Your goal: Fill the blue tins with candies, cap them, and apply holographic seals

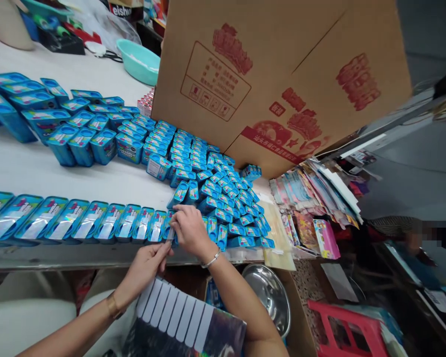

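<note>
A row of blue boxes (78,220) with shiny sticker strips lies along the table's near edge. My right hand (189,229) rests closed on the last box in that row, fingers pressing its top. My left hand (146,265) pinches the lower end of a shiny sticker strip (169,235) on that same box. Beneath my hands a dark sheet with several white sticker strips (178,312) lies on my lap. A heap of blue boxes (215,193) sits just past my right hand.
More blue boxes (59,124) stand on the white table (40,168) at the far left. A big cardboard carton (275,74) leans at the back. Colourful packets (312,198) pile on the right, a metal bowl (269,292) and a red stool (342,327) sit below, and a teal basin (139,59) stands behind.
</note>
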Demonstrator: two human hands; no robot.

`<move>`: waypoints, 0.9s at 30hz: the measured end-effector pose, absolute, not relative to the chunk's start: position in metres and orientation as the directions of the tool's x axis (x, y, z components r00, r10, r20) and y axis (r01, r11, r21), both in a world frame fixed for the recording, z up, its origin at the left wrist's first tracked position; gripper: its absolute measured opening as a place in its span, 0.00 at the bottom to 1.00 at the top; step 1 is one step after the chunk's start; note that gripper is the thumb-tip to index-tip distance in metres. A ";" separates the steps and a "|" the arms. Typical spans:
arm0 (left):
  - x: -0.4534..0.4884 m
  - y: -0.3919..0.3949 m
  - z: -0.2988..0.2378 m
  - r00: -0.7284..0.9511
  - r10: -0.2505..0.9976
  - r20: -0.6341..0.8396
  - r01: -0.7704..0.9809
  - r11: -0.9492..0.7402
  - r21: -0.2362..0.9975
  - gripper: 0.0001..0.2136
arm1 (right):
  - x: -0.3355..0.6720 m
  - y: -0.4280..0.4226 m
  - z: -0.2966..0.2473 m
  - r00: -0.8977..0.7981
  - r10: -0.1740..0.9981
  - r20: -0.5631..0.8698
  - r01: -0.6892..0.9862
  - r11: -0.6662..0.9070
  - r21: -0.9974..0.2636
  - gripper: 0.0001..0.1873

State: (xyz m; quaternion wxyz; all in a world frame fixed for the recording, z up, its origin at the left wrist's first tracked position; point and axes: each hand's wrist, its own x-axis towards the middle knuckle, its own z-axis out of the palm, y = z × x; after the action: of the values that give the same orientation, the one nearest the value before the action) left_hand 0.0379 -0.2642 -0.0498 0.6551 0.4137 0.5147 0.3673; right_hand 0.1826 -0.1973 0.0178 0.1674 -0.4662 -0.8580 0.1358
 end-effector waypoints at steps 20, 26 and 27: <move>0.020 -0.281 -0.063 0.265 0.928 -0.263 0.194 0.216 0.957 0.29 | 0.180 -0.174 0.009 -0.381 0.913 0.147 0.588 0.362 -0.723 0.17; -0.030 -0.325 -0.027 0.509 0.814 -0.281 0.486 -0.002 0.874 0.12 | 0.228 -0.267 0.084 -0.452 0.891 0.038 0.433 0.256 -0.864 0.19; -0.037 -0.331 -0.025 0.531 0.800 -0.280 0.507 -0.034 0.862 0.14 | 0.233 -0.291 0.093 -0.513 0.858 -0.033 0.458 0.241 -0.856 0.20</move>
State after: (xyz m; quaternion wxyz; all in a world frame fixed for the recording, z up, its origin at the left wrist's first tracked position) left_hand -0.0369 -0.3308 -0.0251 0.5180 0.7051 0.4631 0.1414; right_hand 0.2335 -0.2914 0.0933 0.2299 -0.4365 -0.7533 0.4350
